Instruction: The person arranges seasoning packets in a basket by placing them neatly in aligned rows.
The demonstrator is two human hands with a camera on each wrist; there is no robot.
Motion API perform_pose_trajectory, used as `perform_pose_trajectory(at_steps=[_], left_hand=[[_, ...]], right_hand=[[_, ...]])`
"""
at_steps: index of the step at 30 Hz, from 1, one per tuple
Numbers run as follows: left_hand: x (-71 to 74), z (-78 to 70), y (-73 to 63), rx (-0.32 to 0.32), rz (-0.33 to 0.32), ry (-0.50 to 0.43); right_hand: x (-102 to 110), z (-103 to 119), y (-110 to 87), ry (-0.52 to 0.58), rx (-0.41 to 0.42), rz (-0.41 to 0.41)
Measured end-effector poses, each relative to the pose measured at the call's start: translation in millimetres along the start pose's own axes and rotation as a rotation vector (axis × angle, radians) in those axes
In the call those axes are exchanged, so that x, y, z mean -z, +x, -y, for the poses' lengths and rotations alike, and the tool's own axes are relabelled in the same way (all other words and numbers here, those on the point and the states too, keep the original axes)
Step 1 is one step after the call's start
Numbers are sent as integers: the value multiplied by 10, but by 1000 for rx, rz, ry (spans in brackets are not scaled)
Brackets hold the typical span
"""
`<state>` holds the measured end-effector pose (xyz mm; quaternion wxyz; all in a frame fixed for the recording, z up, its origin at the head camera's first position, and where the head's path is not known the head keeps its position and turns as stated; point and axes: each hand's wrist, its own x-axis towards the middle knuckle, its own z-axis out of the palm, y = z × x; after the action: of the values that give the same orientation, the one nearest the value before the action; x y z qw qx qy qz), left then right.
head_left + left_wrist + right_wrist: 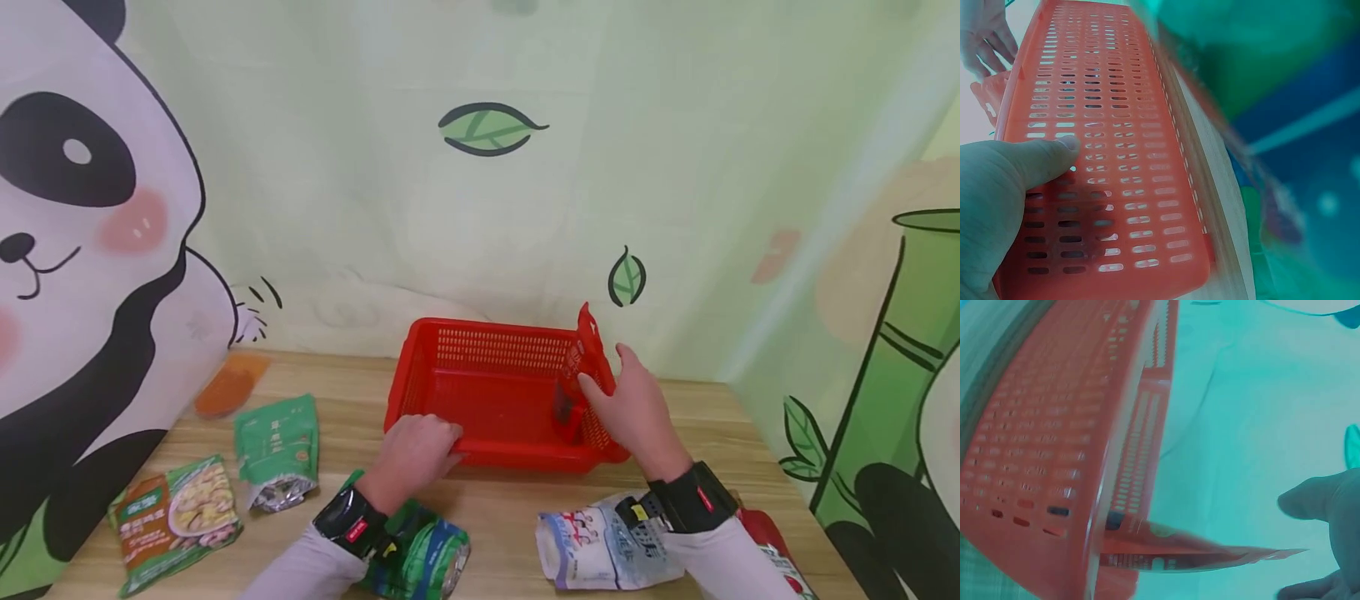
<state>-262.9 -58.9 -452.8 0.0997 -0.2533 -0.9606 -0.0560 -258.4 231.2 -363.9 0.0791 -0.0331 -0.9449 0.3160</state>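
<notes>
A red plastic basket (495,408) with slotted walls sits on the table in front of me. My left hand (415,457) grips its near rim toward the left corner; in the left wrist view the thumb (1047,159) lies against the slotted outer wall. A red pouch (579,367) stands upright inside the basket's right end, its top rising above the rim. Beside it is my right hand (633,404), thumb and fingers spread. The right wrist view shows a gap between that hand (1341,525) and the pouch's thin top edge (1266,555).
At left lie a brown-and-green food bag (180,521) and a green pouch (277,446). A green-and-blue pouch (431,554) lies under my left wrist. Near my right wrist are a white-and-blue pouch (592,546) and a red package (776,542). A printed cloth backdrop (360,167) hangs behind the table.
</notes>
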Motion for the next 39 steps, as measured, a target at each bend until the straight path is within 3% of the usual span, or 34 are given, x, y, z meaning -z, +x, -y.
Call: perform_pose_trajectory(at_steps=[3,6,9,12,18,20,23,27,30,39], left_hand=[[-3,11,-31,6,-10,-4],[-20,9,-34,0,-17,-16],[-49,-4,-22,-11,-16,-30],[-60,-21,-24,-11,-11,-32],[-26,-24,-51,7,-11,-17],[-19,-20,-51,8,-11,-8],[-12,-20,-43,11,-2,0],[-4,-28,-22,11,6,-7],[-15,-22,-6,5,7,-16],[-19,24,-12,2,-1,-23]], right_hand=[[-12,-10,-166,0,143,-96],[-33,-84,-349,-6,374,-205],[-40,-221,-550,-37,587,-235],[-46,-388,-740,-82,706,-176],[-89,-645,-969,-94,778,15],[-103,-686,-1002,-95,775,94],[-114,-714,-1017,-128,705,235],[-128,-743,-999,-160,510,477],[-173,-796,-972,-149,394,610],[-327,-969,-882,-212,241,746]])
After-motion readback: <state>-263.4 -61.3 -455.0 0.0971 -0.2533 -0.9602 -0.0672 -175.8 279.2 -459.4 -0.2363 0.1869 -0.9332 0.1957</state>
